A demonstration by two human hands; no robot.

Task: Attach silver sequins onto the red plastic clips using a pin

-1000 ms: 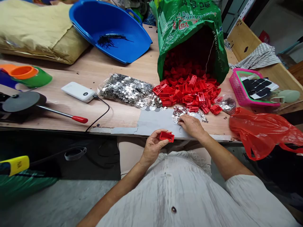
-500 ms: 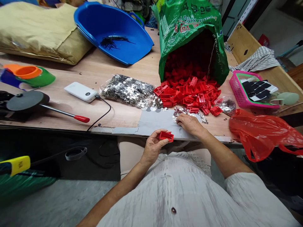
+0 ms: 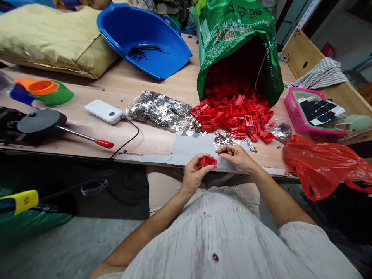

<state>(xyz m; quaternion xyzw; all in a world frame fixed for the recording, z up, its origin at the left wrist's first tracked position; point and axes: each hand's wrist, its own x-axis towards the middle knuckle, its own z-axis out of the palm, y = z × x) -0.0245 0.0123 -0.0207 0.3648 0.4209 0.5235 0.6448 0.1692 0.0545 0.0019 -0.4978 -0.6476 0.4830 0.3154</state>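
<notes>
My left hand (image 3: 195,173) grips a small red plastic housing (image 3: 209,161) just off the table's front edge. My right hand (image 3: 238,157) is beside it, fingers pinched on a tiny piece with a yellowish glint (image 3: 229,152). Just beyond the fingers lies a scatter of small silver metal bits (image 3: 225,138) on a grey sheet (image 3: 192,149). A heap of red housings (image 3: 232,114) spills from a green woven sack (image 3: 238,42) lying on its side. A clear bag of silver bits (image 3: 159,110) lies to the left of the heap.
A blue basin (image 3: 145,38), a white power bank (image 3: 104,111) with a black cable, a black tool with a red-tipped lever (image 3: 43,124) and stacked funnels (image 3: 43,91) are on the left. A pink basket (image 3: 314,112) and a red plastic bag (image 3: 322,162) are on the right.
My right hand has lifted off the scattered silver bits with a tiny piece pinched and come toward the red housing. My left hand has risen slightly toward it.
</notes>
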